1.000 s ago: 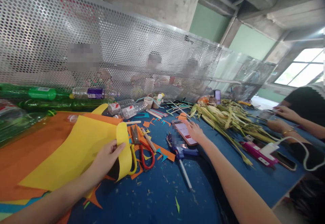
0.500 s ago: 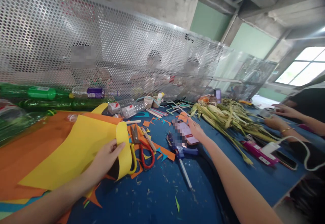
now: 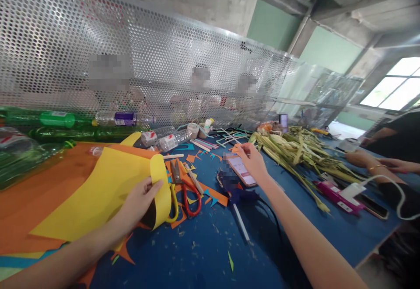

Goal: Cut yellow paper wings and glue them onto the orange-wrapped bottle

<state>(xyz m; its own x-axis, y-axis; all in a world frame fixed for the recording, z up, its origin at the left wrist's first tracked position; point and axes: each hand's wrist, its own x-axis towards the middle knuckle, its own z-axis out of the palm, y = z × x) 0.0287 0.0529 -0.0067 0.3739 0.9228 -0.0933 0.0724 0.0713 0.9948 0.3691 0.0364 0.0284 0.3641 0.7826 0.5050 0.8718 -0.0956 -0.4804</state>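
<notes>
My left hand (image 3: 142,197) is closed on a yellow craft sheet (image 3: 98,188), thumb on top, where its right end curls up into a band. Dark shadow shows under the curl. Right beside it lie scissors with a yellow handle (image 3: 173,203) and scissors with a red handle (image 3: 197,199). My right hand (image 3: 254,162) is raised above a phone (image 3: 241,169) with a lit screen, its fingers bent together; whether anything is between them is hidden. A blue glue gun (image 3: 241,195) with a white glue stick (image 3: 241,223) lies just below the phone.
Orange sheets (image 3: 19,219) lie under the yellow one. Plastic bottles (image 3: 57,118) line the left back, before a perforated metal screen (image 3: 157,61). Dried husks (image 3: 292,153), a pink box (image 3: 339,197) and a white cable (image 3: 390,179) are at right, near another person's hand (image 3: 359,158).
My right hand has lifted from the phone's screen, and its outstretched fingers have bent together. My left hand keeps its hold on the yellow sheet. At right, another person's hands have shifted.
</notes>
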